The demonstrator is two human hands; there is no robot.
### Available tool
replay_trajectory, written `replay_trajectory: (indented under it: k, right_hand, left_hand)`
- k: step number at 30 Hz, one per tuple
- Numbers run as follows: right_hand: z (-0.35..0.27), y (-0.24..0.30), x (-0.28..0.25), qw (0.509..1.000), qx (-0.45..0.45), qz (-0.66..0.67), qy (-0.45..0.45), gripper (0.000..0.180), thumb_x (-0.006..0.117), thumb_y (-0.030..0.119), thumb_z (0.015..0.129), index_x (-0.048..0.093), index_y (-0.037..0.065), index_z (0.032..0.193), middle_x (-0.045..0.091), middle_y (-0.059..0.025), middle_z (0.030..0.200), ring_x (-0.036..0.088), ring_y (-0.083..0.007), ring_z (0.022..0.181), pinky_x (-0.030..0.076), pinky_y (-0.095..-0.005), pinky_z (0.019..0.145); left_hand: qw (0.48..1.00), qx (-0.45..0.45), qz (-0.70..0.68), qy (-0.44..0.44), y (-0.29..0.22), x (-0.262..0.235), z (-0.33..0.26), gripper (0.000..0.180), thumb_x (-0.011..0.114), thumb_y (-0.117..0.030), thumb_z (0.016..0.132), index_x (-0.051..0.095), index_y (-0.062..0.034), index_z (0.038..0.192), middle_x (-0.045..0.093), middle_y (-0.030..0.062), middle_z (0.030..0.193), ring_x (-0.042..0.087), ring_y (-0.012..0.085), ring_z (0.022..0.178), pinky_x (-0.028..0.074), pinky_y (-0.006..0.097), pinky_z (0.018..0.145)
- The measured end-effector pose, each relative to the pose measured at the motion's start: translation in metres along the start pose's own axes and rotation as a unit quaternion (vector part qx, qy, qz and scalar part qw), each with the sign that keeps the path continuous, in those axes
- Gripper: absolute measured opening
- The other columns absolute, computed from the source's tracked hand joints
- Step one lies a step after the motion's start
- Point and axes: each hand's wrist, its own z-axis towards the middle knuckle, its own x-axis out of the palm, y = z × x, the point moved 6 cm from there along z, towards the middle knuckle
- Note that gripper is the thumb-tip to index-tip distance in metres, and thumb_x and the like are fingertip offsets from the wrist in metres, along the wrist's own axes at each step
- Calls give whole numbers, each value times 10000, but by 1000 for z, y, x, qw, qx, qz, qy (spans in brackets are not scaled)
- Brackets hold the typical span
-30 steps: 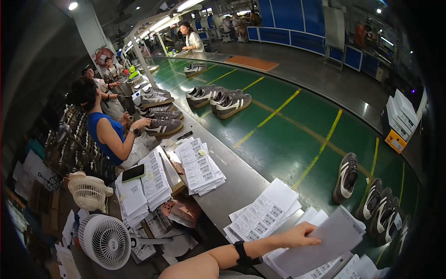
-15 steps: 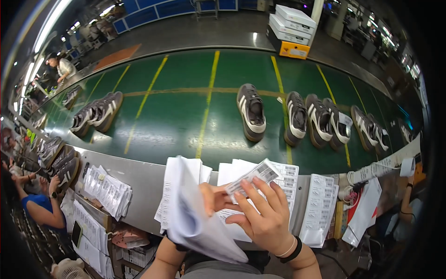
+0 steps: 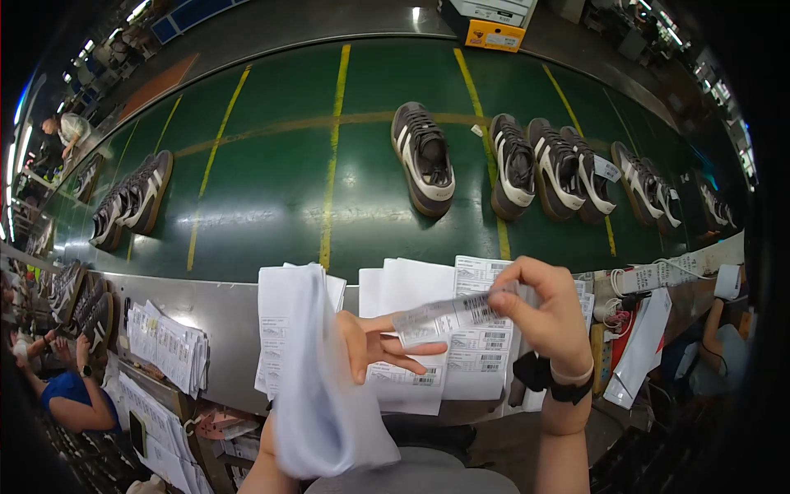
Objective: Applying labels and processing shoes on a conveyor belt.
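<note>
My left hand [image 3: 355, 347] holds a bent bundle of white paper sheets [image 3: 309, 387], smeared by motion, that hangs toward my body. Its fingers reach out to the right, partly spread, behind a strip of barcode labels [image 3: 440, 319]. At that strip's right end, my right hand [image 3: 550, 317] pinches it between thumb and fingers. The strip's left end lies across my left fingers. Under and behind both hands, printed label sheets [image 3: 481, 362] lie on the metal ledge, with more sheets [image 3: 271, 329] left of the bundle.
Beyond the ledge runs a green conveyor belt [image 3: 255, 206] with yellow lines. A dark shoe [image 3: 424, 160] with white stripes stands ahead; several more stand right and left. Label stacks [image 3: 169, 350] lie at left. A shoebox stack [image 3: 494, 33] stands behind the belt. Co-workers sit either side.
My right hand has moved right and up, now pinching the label strip by its right end. The strip has swung flatter. The view has shifted, so belt and shoes sit higher.
</note>
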Motion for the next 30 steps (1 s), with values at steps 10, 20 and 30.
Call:
replay_trajectory:
  k: [10,20,30]
  right_hand:
    - [134,-245,-161,941,62,-105,-317,403,830,309,744,604,25,918,656,-85,802,611,-174,758,498,-326,738]
    - [35,-96,-36,981,61,74,-168,1065,835,373,764,181,14,1523,355,-218,1484,589,-289,1151,519,-352,909]
    - [-159,-4,42,982,147,39,-114,864,783,193,819,290,-24,1494,614,-221,1246,627,-281,1134,540,-361,898]
  left_hand:
    - [822,3,-10,-569,36,-90,-42,487,570,-319,926,532,9,1283,643,172,1123,643,181,746,578,313,709]
    - [902,12,-44,-429,64,-69,-14,453,503,-333,971,464,-66,1336,510,180,1197,612,247,770,551,346,615]
    - [832,-83,471,-280,138,-11,34,742,627,-385,908,291,-37,1471,541,93,1253,547,198,1145,459,324,970]
